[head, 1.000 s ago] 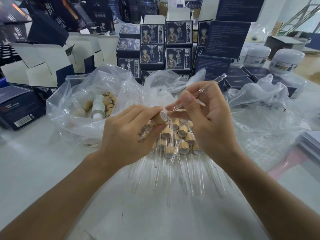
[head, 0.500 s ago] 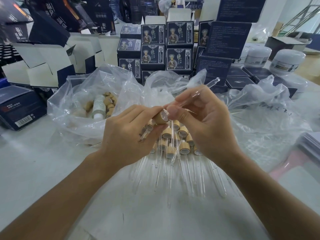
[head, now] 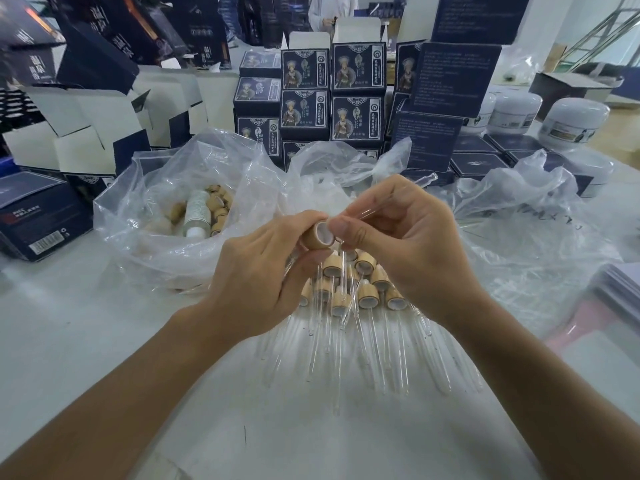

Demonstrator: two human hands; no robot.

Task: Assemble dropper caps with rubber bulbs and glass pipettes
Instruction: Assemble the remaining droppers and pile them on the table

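Observation:
My left hand [head: 256, 271] grips a tan wooden dropper cap [head: 317, 235], its white-lined open end turned toward my right hand. My right hand [head: 405, 244] pinches a clear glass pipette [head: 424, 179] between thumb and fingers; its far end sticks out up and right past my knuckles, and its near end sits at the cap's opening. Below both hands lies a pile of assembled droppers [head: 356, 296], tan caps at the top and glass tubes fanning toward me.
A clear plastic bag [head: 156, 202] at left holds loose wooden caps [head: 216, 206] and a white bottle [head: 195, 213]. More crumpled plastic [head: 540, 237] lies at right. Dark blue boxes [head: 332, 95] are stacked behind, white jars [head: 571, 123] at far right, open cartons [head: 69, 133] at left.
My right hand has drawn the pipette down and left, so less of it sticks out beyond my fingers. Its near end has come up to the cap's opening. My left hand has stayed put.

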